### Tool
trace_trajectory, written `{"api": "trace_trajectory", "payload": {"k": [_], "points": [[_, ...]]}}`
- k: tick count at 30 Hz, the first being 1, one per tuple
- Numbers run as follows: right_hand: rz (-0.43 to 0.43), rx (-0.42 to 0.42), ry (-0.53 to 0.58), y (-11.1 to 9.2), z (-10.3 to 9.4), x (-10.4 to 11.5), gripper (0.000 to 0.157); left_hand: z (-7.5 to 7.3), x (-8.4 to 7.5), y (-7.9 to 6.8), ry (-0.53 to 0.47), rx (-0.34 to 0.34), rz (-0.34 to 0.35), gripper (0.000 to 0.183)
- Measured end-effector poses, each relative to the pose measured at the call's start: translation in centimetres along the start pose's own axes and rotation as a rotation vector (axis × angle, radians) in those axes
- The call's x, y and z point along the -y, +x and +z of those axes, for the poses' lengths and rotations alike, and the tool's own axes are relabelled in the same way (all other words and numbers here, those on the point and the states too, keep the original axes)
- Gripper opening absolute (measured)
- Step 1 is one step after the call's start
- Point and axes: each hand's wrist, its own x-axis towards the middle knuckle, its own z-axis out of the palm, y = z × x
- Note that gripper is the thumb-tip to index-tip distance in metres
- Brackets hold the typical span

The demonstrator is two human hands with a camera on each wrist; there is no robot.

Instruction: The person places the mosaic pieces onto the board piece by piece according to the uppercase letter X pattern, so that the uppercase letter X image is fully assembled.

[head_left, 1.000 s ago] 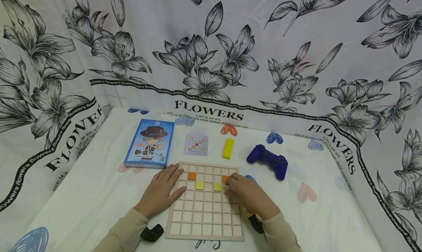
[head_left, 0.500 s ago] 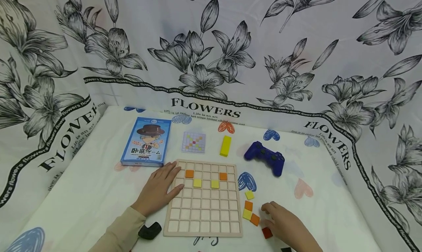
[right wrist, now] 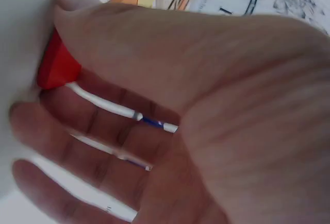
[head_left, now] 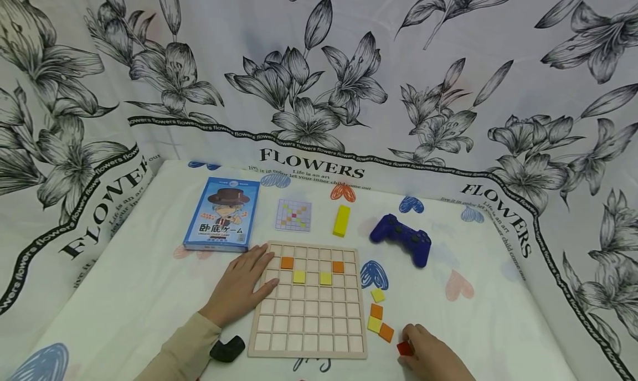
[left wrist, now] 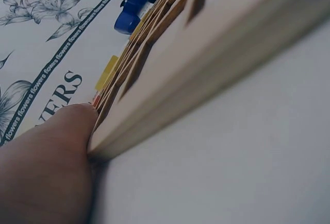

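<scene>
My left hand [head_left: 240, 284] rests with extended fingers on the left edge of a wooden grid board [head_left: 303, 354]. Two orange tiles and two yellow tiles, among them the left yellow tile [head_left: 299, 277], sit in its upper cells. In the left wrist view the board's side [left wrist: 170, 103] rises beside the hand [left wrist: 49, 162]. Right of the board, my right hand [head_left: 433, 354] pinches a red tile [head_left: 405, 349] at the cloth. The right wrist view has this red tile [right wrist: 59, 64] between thumb and index finger, the other fingers apart.
Loose yellow and orange tiles, including an orange tile [head_left: 386, 332], lie between board and right hand. Behind the board are a blue game box [head_left: 221, 215], a pattern card [head_left: 293, 215], a yellow block [head_left: 341, 221] and a blue game controller [head_left: 400, 238]. A black curved object [head_left: 227, 349] lies near the left wrist.
My right hand has left the orange tile in the board's upper right, moved right and toward me, and taken hold of the red tile. The left hand stays on the board.
</scene>
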Motion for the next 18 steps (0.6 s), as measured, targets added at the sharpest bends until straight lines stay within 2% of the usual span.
{"api": "trace_trajectory", "payload": {"k": [5,10,16,18], "points": [[-0.150,-0.086,-0.069,-0.3,-1.0,0.4,0.029,0.0,0.0,0.0,0.001,-0.011,0.008,0.067],[-0.266,-0.187,-0.134,0.4,-2.5,3.0,0.027,0.0,0.0,0.0,0.007,-0.021,0.009,0.066],[-0.564,-0.315,-0.229,2.9,-3.3,6.4,0.019,0.2,0.1,0.1,0.009,-0.026,0.014,0.066],[-0.644,-0.308,-0.221,3.7,-3.4,7.6,0.016,0.1,0.1,0.0,0.008,-0.030,0.013,0.066]]}}
